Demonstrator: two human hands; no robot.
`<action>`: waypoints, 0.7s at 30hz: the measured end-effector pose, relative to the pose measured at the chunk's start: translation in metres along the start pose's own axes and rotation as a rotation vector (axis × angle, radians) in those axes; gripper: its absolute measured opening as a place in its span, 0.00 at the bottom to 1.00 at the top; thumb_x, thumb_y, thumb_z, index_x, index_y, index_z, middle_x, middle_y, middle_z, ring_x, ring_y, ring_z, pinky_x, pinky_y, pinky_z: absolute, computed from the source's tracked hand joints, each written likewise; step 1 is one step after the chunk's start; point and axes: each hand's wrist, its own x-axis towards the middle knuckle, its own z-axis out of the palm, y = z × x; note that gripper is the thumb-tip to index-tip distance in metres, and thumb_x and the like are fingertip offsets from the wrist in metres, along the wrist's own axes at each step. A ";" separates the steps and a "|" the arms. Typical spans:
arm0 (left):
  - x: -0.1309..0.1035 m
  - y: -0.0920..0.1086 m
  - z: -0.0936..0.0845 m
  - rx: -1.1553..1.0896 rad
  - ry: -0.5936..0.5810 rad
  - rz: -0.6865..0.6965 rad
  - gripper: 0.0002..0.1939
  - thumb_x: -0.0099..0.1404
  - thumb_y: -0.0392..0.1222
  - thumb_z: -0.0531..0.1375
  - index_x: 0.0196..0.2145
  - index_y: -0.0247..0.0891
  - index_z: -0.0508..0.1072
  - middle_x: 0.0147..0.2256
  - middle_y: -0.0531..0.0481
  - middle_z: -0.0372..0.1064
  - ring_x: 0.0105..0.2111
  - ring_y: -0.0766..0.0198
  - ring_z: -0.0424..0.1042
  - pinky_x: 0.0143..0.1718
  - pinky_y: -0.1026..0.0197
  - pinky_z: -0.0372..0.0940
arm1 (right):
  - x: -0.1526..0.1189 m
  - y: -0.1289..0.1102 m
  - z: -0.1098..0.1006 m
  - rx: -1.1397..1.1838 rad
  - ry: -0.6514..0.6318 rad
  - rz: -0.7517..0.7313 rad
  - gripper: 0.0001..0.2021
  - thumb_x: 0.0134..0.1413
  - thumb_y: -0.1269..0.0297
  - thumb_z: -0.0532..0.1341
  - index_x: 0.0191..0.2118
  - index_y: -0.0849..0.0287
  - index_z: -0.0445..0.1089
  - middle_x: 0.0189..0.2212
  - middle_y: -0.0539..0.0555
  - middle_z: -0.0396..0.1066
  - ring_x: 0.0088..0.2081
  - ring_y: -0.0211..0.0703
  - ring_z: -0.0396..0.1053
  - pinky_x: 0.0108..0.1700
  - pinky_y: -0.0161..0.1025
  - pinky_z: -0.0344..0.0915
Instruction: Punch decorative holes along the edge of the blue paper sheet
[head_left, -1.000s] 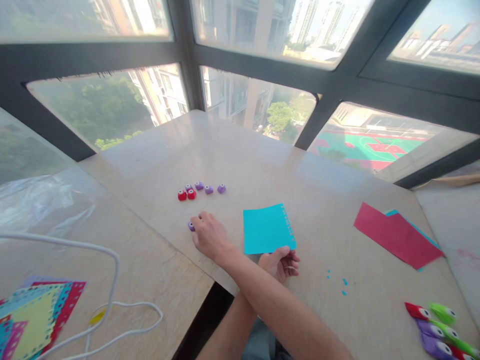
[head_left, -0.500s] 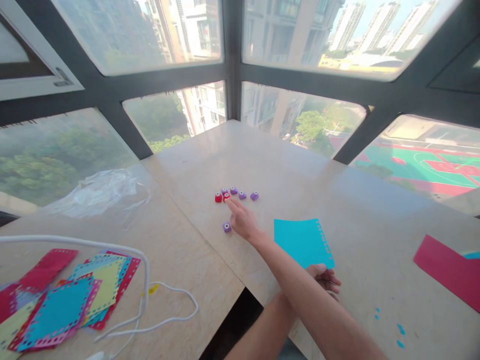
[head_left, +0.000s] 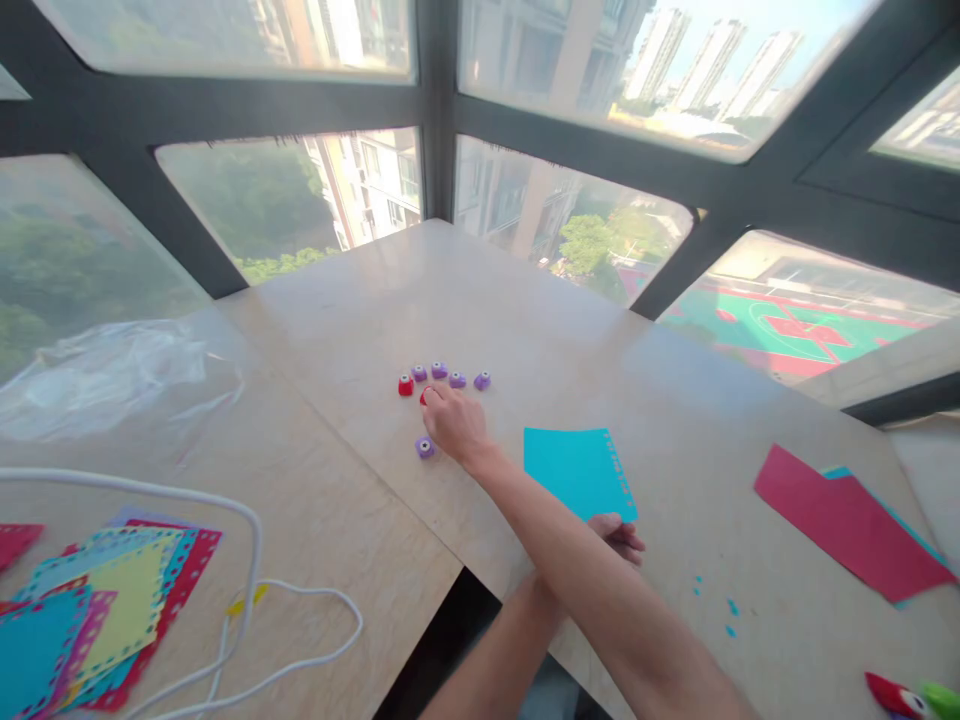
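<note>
My forearms cross, the right over the left. My right hand [head_left: 455, 420] has its fingers closed on a small red craft punch [head_left: 425, 397], mostly covered by the fingers. Beside it stand another red punch [head_left: 406, 386] and several purple punches [head_left: 457, 380]. One purple punch [head_left: 424, 447] sits apart, nearer to me, just left of the right wrist. My left hand [head_left: 616, 533] pinches the lower right corner of a blue paper sheet [head_left: 574, 470]. A row of punched holes runs down the sheet's right edge.
At left lie punched coloured sheets [head_left: 127, 590], a white cable [head_left: 247, 540] and a clear plastic bag [head_left: 112, 375]. Red paper [head_left: 847, 520] and blue scraps [head_left: 732, 607] are on the right. A red object [head_left: 892, 692] is at the lower right corner. Windows border the tabletop [head_left: 360, 320].
My right hand has closed around the red punch that its fingertips were touching. The view has turned rightward, shifting everything left. My left hand stays at the blue sheet's corner.
</note>
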 end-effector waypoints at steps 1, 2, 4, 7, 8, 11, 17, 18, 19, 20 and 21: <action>-0.001 0.002 0.002 0.001 0.009 -0.034 0.12 0.60 0.41 0.60 0.25 0.29 0.74 0.26 0.43 0.69 0.23 0.64 0.67 0.30 0.61 0.60 | 0.000 -0.001 0.000 -0.022 0.004 0.006 0.10 0.66 0.69 0.52 0.43 0.62 0.70 0.45 0.58 0.70 0.42 0.48 0.68 0.40 0.40 0.65; -0.002 0.003 0.003 -0.004 0.016 -0.045 0.12 0.61 0.41 0.59 0.25 0.29 0.74 0.27 0.43 0.70 0.23 0.64 0.67 0.30 0.61 0.61 | 0.001 -0.001 0.001 -0.039 0.004 0.009 0.10 0.67 0.69 0.51 0.43 0.62 0.70 0.44 0.58 0.70 0.42 0.48 0.67 0.40 0.41 0.65; -0.004 0.003 0.004 -0.012 0.023 -0.047 0.12 0.63 0.40 0.58 0.26 0.29 0.74 0.27 0.43 0.70 0.23 0.64 0.67 0.30 0.60 0.61 | 0.002 -0.002 0.001 -0.059 0.004 0.009 0.11 0.67 0.70 0.51 0.41 0.63 0.72 0.42 0.59 0.71 0.43 0.50 0.67 0.40 0.43 0.65; -0.005 -0.001 0.001 -0.026 0.018 -0.012 0.12 0.62 0.42 0.61 0.26 0.30 0.75 0.28 0.43 0.70 0.25 0.63 0.67 0.31 0.60 0.61 | 0.004 -0.003 0.002 -0.053 0.018 -0.011 0.11 0.66 0.72 0.52 0.44 0.64 0.71 0.42 0.60 0.70 0.45 0.53 0.65 0.42 0.45 0.65; -0.005 -0.002 0.000 -0.030 0.014 0.003 0.12 0.61 0.43 0.62 0.26 0.30 0.75 0.28 0.42 0.70 0.25 0.63 0.68 0.31 0.60 0.61 | 0.004 -0.003 0.003 -0.045 0.019 -0.028 0.11 0.66 0.73 0.51 0.46 0.64 0.71 0.44 0.60 0.70 0.46 0.53 0.65 0.43 0.45 0.65; -0.004 -0.006 -0.003 -0.038 0.001 0.032 0.13 0.59 0.44 0.64 0.27 0.29 0.75 0.29 0.42 0.70 0.25 0.64 0.67 0.30 0.60 0.61 | 0.003 -0.002 0.003 -0.008 -0.029 -0.074 0.15 0.66 0.76 0.49 0.53 0.65 0.67 0.48 0.61 0.68 0.47 0.53 0.64 0.46 0.46 0.65; -0.004 0.003 0.001 0.017 0.017 -0.013 0.12 0.60 0.43 0.63 0.27 0.30 0.73 0.28 0.43 0.70 0.25 0.64 0.67 0.31 0.60 0.61 | -0.013 0.004 -0.006 0.064 -0.155 -0.037 0.10 0.63 0.75 0.55 0.45 0.66 0.72 0.43 0.62 0.69 0.47 0.52 0.66 0.43 0.42 0.66; -0.004 0.004 0.001 0.030 0.021 -0.023 0.12 0.60 0.43 0.63 0.27 0.30 0.73 0.28 0.43 0.70 0.25 0.63 0.67 0.31 0.60 0.60 | -0.018 0.006 -0.009 0.080 -0.174 -0.024 0.08 0.63 0.73 0.57 0.44 0.67 0.72 0.42 0.63 0.70 0.46 0.53 0.67 0.42 0.42 0.67; -0.004 0.006 0.002 0.041 0.025 -0.034 0.12 0.60 0.44 0.63 0.27 0.30 0.73 0.28 0.44 0.69 0.25 0.63 0.67 0.31 0.59 0.60 | -0.023 0.007 -0.013 0.098 -0.191 -0.009 0.08 0.62 0.71 0.59 0.43 0.67 0.73 0.41 0.64 0.70 0.45 0.53 0.68 0.41 0.42 0.67; -0.005 0.006 0.002 0.063 0.024 -0.029 0.12 0.60 0.45 0.63 0.26 0.31 0.73 0.28 0.44 0.69 0.25 0.64 0.67 0.31 0.59 0.60 | -0.029 0.009 -0.017 0.120 -0.205 0.009 0.08 0.61 0.69 0.61 0.42 0.67 0.73 0.41 0.64 0.71 0.44 0.53 0.69 0.40 0.42 0.67; -0.006 0.007 0.002 0.091 0.021 -0.020 0.13 0.59 0.46 0.64 0.26 0.31 0.73 0.27 0.44 0.69 0.24 0.64 0.66 0.31 0.59 0.60 | -0.035 0.011 -0.022 0.142 -0.214 0.031 0.08 0.60 0.67 0.62 0.41 0.67 0.74 0.40 0.64 0.71 0.42 0.53 0.70 0.39 0.42 0.67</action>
